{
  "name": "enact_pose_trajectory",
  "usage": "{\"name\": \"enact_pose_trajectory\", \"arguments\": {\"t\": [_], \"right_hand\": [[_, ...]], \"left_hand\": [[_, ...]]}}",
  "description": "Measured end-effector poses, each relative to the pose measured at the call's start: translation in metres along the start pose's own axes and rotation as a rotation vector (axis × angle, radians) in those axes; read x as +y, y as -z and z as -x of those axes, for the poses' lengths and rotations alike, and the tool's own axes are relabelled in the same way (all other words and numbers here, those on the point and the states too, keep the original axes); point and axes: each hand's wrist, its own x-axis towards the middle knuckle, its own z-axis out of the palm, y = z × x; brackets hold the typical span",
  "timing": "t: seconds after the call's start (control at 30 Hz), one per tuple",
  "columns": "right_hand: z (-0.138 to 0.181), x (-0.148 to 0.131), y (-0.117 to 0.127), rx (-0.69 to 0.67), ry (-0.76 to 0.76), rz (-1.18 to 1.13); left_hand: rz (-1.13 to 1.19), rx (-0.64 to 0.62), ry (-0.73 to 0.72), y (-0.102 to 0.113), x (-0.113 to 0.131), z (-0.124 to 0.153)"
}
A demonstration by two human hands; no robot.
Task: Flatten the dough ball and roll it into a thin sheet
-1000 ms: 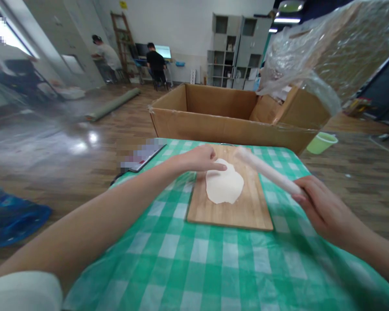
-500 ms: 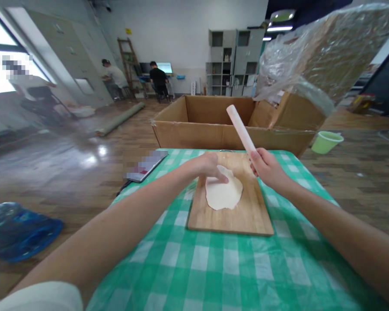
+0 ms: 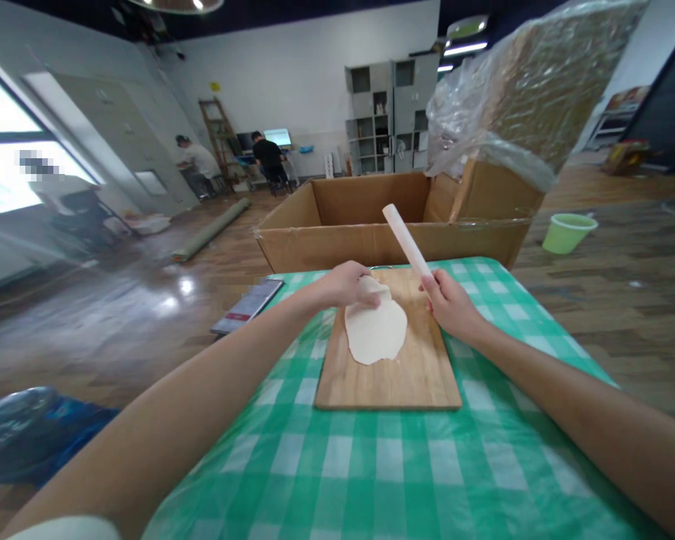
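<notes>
A thin, roughly round sheet of dough point(image 3: 376, 335) lies on a wooden board point(image 3: 391, 386). My left hand point(image 3: 349, 285) pinches the dough's far edge between thumb and fingers, and that edge is lifted a little off the board. My right hand point(image 3: 448, 301) is closed around the near end of a pale rolling pin point(image 3: 406, 238). The pin is held up above the board's far right side, tilted away to the left and apart from the dough. The fingertips of my left hand are partly hidden behind the dough.
A green checked tablecloth point(image 3: 365, 472) covers the table under the board. A flat dark device point(image 3: 247, 306) lies at the table's left edge. Beyond the table stands a large cardboard box point(image 3: 326, 247); a green bucket point(image 3: 569, 232) is on the floor at right. Several people are in the background.
My left hand has gone from pointing onto the dough to gripping its far edge, which is now raised. The dough's outline has shifted. The rolling pin stays in my right hand.
</notes>
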Motion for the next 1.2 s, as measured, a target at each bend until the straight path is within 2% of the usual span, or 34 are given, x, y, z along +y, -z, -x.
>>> {"name": "enact_pose_trajectory", "arguments": {"t": [0.17,0.23,0.3,0.43,0.47,0.53,0.67,0.8,0.87,1.07,1.2], "right_hand": [[0.002,0.003,-0.004,0.030,-0.010,-0.038],[0.002,0.004,-0.005,0.031,-0.015,-0.046],[0.003,0.003,-0.005,0.030,-0.029,-0.055],[0.005,0.000,-0.006,0.043,-0.087,-0.098],[0.006,0.000,-0.006,0.051,-0.098,-0.108],[0.007,-0.002,-0.007,0.063,-0.107,-0.118],[0.009,-0.003,-0.006,0.056,-0.080,-0.100],[0.010,-0.003,-0.003,0.046,-0.052,-0.065],[0.009,-0.003,0.001,0.038,-0.035,-0.045],[-0.002,-0.014,0.026,0.039,0.057,0.266],[-0.008,-0.032,0.060,-0.080,0.090,0.533]], "left_hand": [[0.027,0.506,-0.145,0.017,0.023,0.042],[0.018,0.562,-0.218,0.012,0.028,0.064],[-0.016,0.443,-0.313,-0.003,0.027,0.085],[-0.111,0.120,-0.549,-0.041,0.014,0.111],[-0.110,0.093,-0.594,-0.048,0.012,0.114],[-0.097,0.060,-0.595,-0.054,0.009,0.115],[-0.120,-0.003,-0.428,-0.056,0.007,0.094],[-0.164,0.025,-0.195,-0.069,0.000,0.060],[-0.144,0.069,-0.133,-0.075,-0.005,0.049],[-0.105,0.121,-0.192,-0.078,-0.013,0.048],[-0.111,0.169,-0.212,-0.073,-0.009,0.050]]}}
